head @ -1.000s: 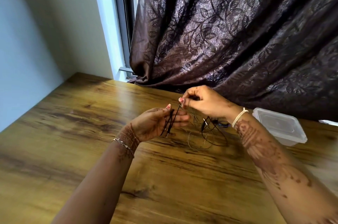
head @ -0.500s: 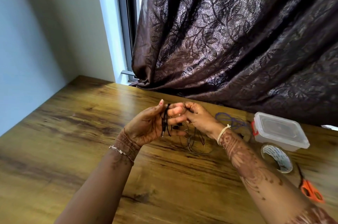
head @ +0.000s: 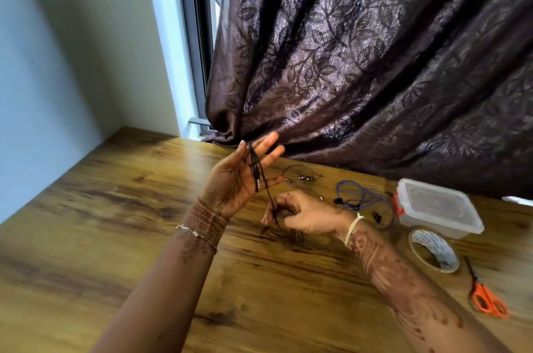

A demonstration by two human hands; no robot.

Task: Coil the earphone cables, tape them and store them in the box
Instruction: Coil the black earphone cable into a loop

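Now, with the black cable (head: 255, 168) looped over the straight, spread fingers (head: 272, 154) of your left hand (head: 230, 182), well to the left of the box (head: 427, 223), and your right hand (head: 305, 215), nearer the box, pinching its loose tail, lay each new turn flat beside the last under a light, even pull. Leave a short tail free so the coil slides off whole, ready for the tape (head: 438, 249) lying just in front of the box.
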